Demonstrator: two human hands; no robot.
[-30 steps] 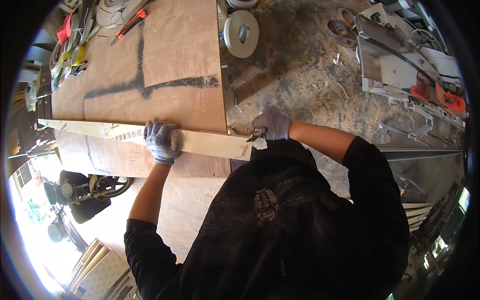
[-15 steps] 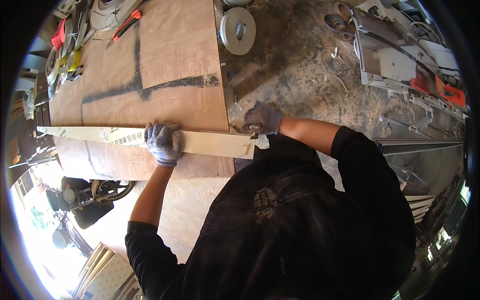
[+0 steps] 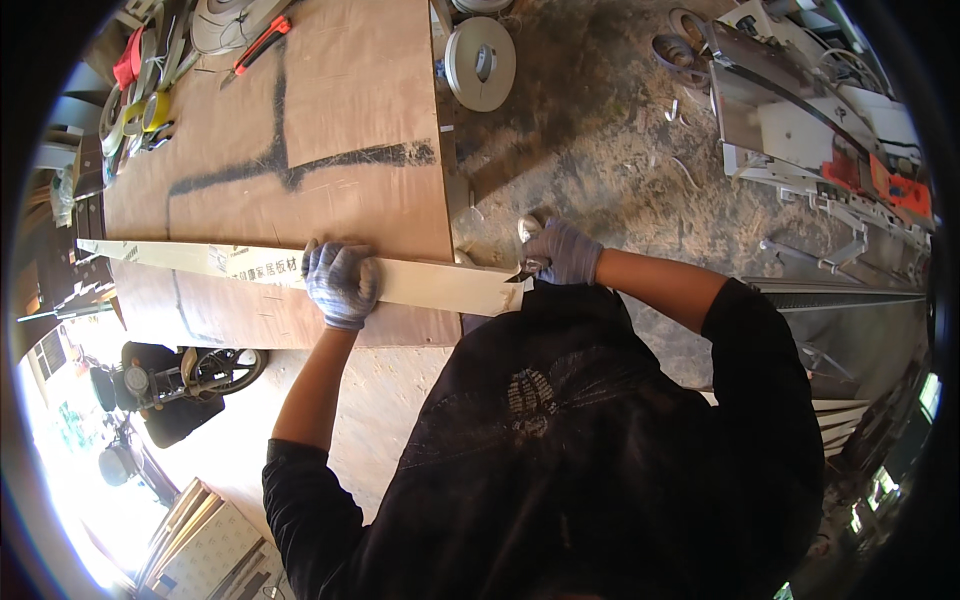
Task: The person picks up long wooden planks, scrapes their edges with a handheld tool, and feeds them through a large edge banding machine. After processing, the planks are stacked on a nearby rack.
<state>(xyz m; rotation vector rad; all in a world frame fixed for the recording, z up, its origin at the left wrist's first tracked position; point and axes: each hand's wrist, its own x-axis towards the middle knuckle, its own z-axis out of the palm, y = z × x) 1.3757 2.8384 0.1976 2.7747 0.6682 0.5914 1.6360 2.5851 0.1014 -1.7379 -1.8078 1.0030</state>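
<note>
A long narrow pale board (image 3: 440,284) with dark print lies across the near part of the wooden tabletop, its right end jutting past the table edge. My left hand (image 3: 342,286), in a grey-white glove, is closed over the board near its middle. At the board's right end is my gloved right hand (image 3: 568,253), its fingers curled around a small tool (image 3: 521,272) with a dark, thin end that meets the board's corner. The hand covers most of this tool, so its exact kind does not show.
On the worktable (image 3: 360,110) lie a red-orange utility knife (image 3: 262,42), a yellow tape roll (image 3: 156,110) and coiled edging strips (image 3: 225,22). A white roll (image 3: 480,64) stands beside the table. A metal machine (image 3: 790,110) is at the right, a motorcycle (image 3: 180,385) at the left.
My right hand has moved slightly to the right and its wrist has turned, with the tool now at the board's end corner. The left hand still grips the board.
</note>
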